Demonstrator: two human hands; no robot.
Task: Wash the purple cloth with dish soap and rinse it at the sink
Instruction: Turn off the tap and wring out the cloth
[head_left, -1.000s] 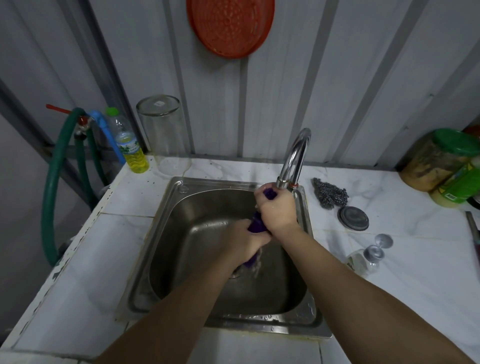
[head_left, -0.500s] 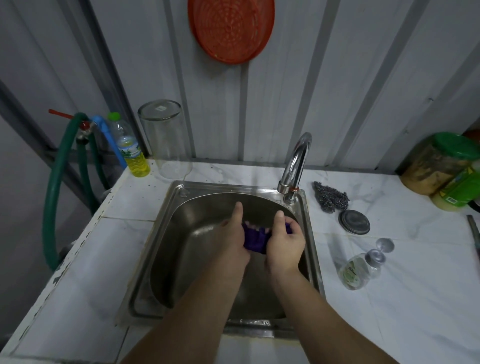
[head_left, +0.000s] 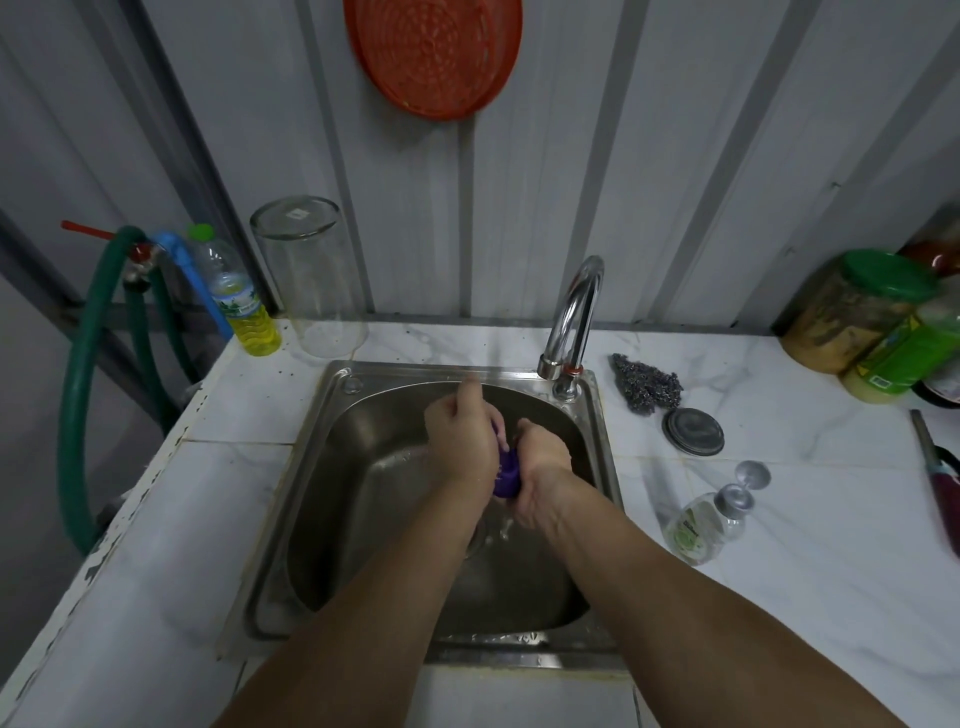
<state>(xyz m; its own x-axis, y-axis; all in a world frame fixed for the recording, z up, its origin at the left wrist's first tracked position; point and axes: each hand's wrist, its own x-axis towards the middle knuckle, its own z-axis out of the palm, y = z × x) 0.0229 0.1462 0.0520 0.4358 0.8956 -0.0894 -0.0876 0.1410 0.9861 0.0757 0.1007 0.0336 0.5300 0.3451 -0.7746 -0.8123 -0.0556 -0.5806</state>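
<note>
Head view shows our left hand (head_left: 460, 441) and right hand (head_left: 537, 467) squeezing the bunched purple cloth (head_left: 506, 475) between them over the sink (head_left: 332, 415) basin (each grip curled round it), so uneven wringing could leave soap trapped inside its folds.

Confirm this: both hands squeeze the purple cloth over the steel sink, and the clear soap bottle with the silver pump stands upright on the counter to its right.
One error: the clear soap bottle with the silver pump lies on its side, as the head view shows. Both hands do grip the purple cloth over the steel sink.
</note>
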